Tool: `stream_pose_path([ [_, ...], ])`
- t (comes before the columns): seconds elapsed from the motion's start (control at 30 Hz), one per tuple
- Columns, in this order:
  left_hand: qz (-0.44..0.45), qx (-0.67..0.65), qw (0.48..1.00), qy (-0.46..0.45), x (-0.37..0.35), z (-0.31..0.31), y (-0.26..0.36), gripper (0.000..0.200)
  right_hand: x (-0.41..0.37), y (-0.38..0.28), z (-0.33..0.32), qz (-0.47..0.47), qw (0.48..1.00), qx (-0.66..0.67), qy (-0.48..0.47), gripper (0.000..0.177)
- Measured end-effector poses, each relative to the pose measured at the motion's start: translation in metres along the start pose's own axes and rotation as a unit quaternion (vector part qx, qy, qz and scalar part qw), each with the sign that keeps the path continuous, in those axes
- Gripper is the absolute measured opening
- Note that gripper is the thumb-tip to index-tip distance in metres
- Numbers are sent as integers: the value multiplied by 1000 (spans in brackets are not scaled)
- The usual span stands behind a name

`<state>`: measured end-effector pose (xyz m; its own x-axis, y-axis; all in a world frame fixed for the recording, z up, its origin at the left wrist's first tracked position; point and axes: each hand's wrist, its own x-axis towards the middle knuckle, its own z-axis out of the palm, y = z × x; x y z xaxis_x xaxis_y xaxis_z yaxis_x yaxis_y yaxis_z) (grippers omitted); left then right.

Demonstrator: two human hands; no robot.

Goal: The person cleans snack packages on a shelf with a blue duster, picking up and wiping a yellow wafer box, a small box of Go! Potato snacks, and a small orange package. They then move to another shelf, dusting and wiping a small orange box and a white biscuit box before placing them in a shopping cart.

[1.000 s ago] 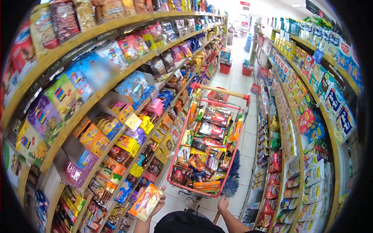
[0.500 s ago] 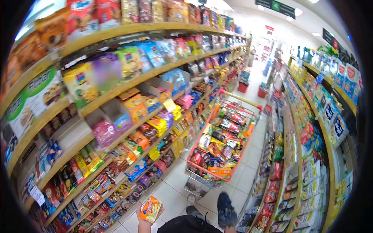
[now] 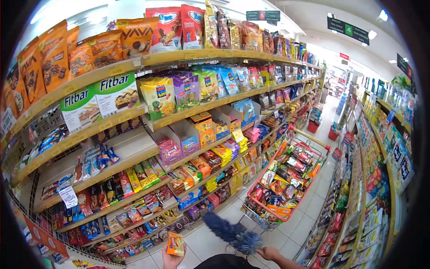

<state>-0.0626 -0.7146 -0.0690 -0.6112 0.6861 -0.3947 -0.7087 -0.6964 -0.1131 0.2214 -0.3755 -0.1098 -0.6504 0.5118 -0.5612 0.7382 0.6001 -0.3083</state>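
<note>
My left hand [image 3: 169,261], low in the view, is closed round a small orange and yellow snack packet [image 3: 176,244], its printed face turned up. My right hand [image 3: 269,254] grips a fluffy dark blue duster [image 3: 233,234] near its end; the handle is mostly hidden in the hand. The duster points leftward over the floor, apart from the shelves. Left of both hands, several tiers of snack shelf [image 3: 130,163] hold bars, biscuits and bags. Nothing on them is touched by either hand.
A red-rimmed shopping trolley [image 3: 286,218] heaped with packaged snacks stands in the aisle ahead. Red baskets [image 3: 313,127] sit on the floor beyond it. Another stocked shelf [image 3: 354,210] lines the right side. Fitbar boxes [image 3: 117,95] stand on the upper left shelf.
The view has swung left, bringing more of the left shelves in. The duster has come up from beside my feet and now stretches leftward. The packet stays in my left hand.
</note>
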Motion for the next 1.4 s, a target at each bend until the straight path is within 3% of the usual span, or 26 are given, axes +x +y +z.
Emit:
stream_pose_path([
  [0.13, 135, 76, 988, 16, -9, -45, 2, 32, 3, -74, -50, -118, 992, -27, 33, 64],
  [0.27, 73, 55, 996, -19, -43, -6, -16, 29, -7, -145, -76, -237, 971, 11, 3, 55],
  [0.3, -3, 90, 994, -55, -47, -7, -10, 31, -8, -154, -78, -274, 962, 7, -9, 54],
  [0.4, 43, 131, 990, -4, -39, -50, 5, 38, -13, -170, -76, -333, 942, -25, 26, 51],
  [0.43, 37, 165, 985, -25, -33, -73, 18, 41, -16, -174, -73, -342, 937, -39, 50, 50],
  [0.53, 74, 163, 983, 51, -63, -23, -19, 38, -29, -187, -66, -319, 944, -4, 83, 49],
  [0.57, 65, 204, 977, 0, -80, 9, -37, 34, -33, -191, -53, -295, 950, -13, 100, 48],
  [0.67, 54, 241, 969, 11, -72, -51, -6, 34, -53, -187, -43, -287, 957, 3, 45, 50],
  [0.7, -22, 238, 964, -115, -54, -102, 27, 35, -54, -183, -43, -289, 957, -7, 23, 51],
  [0.8, -32, 400, 915, -44, -51, -134, 43, 38, -54, -169, -41, -275, 961, -21, -19, 54],
  [0.83, -28, 393, 919, 26, -70, -73, 3, 42, -50, -166, -42, -257, 966, -17, -16, 54],
  [0.93, -54, 510, 854, 90, -75, -53, -30, 53, -56, -163, -55, -213, 977, -17, 12, 58],
  [0.97, 1, 485, 865, 131, -85, -21, -54, 40, -61, -164, -62, -203, 979, -22, 11, 59],
  [1.1, 58, 540, 837, 67, -76, -50, -63, 46, -61, -138, -47, -183, 983, 10, 20, 60],
  [1.23, 172, 671, 716, 89, -73, -38, -96, 49, -42, -110, -57, -189, 981, 10, 31, 59],
  [1.33, 168, 629, 751, 113, -67, -31, -117, 50, -34, -93, -70, -219, 976, 6, 14, 56],
  [1.4, 139, 548, 818, 104, -61, -35, -132, 47, -28, -79, -78, -230, 973, 4, 20, 54],
])
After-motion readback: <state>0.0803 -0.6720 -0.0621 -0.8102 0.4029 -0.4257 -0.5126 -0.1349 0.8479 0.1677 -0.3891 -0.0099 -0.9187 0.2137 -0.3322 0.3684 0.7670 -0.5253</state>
